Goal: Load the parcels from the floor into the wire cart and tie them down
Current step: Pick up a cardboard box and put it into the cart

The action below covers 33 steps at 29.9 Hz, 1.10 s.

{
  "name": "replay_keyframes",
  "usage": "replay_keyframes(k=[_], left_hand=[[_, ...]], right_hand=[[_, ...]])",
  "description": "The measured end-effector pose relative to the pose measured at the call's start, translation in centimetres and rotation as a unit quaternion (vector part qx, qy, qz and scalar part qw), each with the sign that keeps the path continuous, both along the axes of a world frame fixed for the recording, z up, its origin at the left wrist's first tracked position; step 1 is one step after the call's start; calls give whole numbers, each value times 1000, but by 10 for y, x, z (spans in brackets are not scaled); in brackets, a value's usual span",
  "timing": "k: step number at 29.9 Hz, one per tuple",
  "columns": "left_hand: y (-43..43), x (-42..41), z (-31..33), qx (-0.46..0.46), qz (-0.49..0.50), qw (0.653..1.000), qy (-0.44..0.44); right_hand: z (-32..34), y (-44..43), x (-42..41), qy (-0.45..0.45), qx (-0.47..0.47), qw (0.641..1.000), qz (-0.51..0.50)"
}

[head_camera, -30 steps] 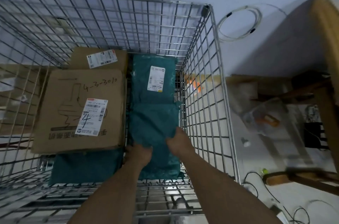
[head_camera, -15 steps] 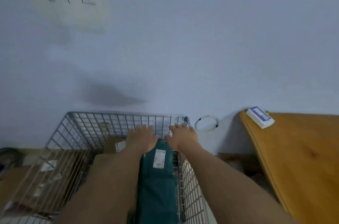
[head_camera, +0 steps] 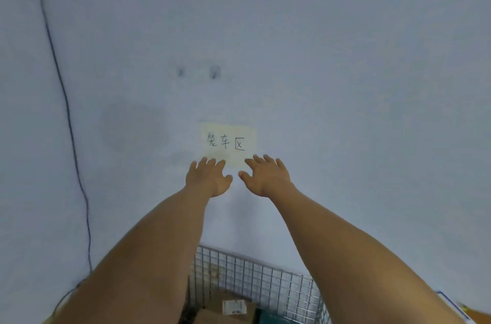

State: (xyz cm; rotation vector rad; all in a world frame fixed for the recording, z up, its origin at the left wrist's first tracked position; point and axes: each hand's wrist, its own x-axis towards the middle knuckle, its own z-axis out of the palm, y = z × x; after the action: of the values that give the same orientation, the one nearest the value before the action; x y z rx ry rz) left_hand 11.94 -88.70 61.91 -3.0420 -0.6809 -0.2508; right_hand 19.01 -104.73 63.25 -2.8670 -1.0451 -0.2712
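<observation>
While both arms stretch forward, left hand (head_camera: 208, 177) and right hand (head_camera: 265, 175) hold nothing, each grip released, fingers splayed, probably between parcels. At 6 o'clock the wire cart (head_camera: 265, 278), a thin metal grid, holds a stiff brown cardboard parcel (head_camera: 220, 309) with a soft teal parcel (head_camera: 265, 319) at its 3 o'clock.

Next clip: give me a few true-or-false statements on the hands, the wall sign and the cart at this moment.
1. The left hand and right hand are open and hold nothing. True.
2. A handwritten paper sign is on the wall behind the raised hands. True.
3. The wire cart shows below the arms. True.
4. The wire cart is empty. False: a cardboard box and a teal parcel lie in it.
5. A rope is tied across the wire cart. False: no rope shows.
</observation>
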Motion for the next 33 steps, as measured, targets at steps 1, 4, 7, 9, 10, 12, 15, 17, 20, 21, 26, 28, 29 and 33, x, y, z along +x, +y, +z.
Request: replay_keyframes(k=[1, 4, 7, 9, 10, 12, 15, 17, 20, 21, 26, 28, 29, 33], left_hand=[[15, -17, 13, 6, 19, 1000, -7], [66, -75, 45, 24, 74, 997, -18], [123, -145, 65, 42, 139, 989, -20], [162, -200, 73, 45, 184, 982, -23], [182, -230, 77, 48, 208, 977, -26], [220, -291, 85, 57, 260, 963, -28], [267, -381, 95, 70, 337, 939, -28], [292, -438, 102, 79, 379, 921, -32], [322, -513, 108, 87, 431, 897, -42], [331, -534, 108, 87, 446, 890, -45], [362, -608, 107, 82, 495, 864, -47], [377, -628, 105, 88, 505, 857, -48], [384, -638, 103, 88, 512, 853, -47], [424, -666, 96, 82, 530, 843, -48]], right_hand=[[13, 20, -12, -10, 2, 1000, 21], [42, 85, -56, -38, 15, 995, 89], [62, 153, -110, -46, 19, 988, 148], [71, 196, -149, -46, 19, 981, 185], [74, 218, -170, -44, 22, 977, 206], [81, 262, -212, -42, 29, 968, 247], [94, 324, -274, -45, 36, 952, 301], [103, 362, -316, -50, 49, 939, 336], [112, 411, -380, -45, 76, 918, 386], [113, 425, -399, -40, 80, 912, 401], [107, 484, -479, -23, 65, 890, 451], [103, 507, -502, -20, 62, 882, 467], [102, 519, -513, -19, 62, 878, 475], [99, 567, -540, -24, 63, 867, 494]])
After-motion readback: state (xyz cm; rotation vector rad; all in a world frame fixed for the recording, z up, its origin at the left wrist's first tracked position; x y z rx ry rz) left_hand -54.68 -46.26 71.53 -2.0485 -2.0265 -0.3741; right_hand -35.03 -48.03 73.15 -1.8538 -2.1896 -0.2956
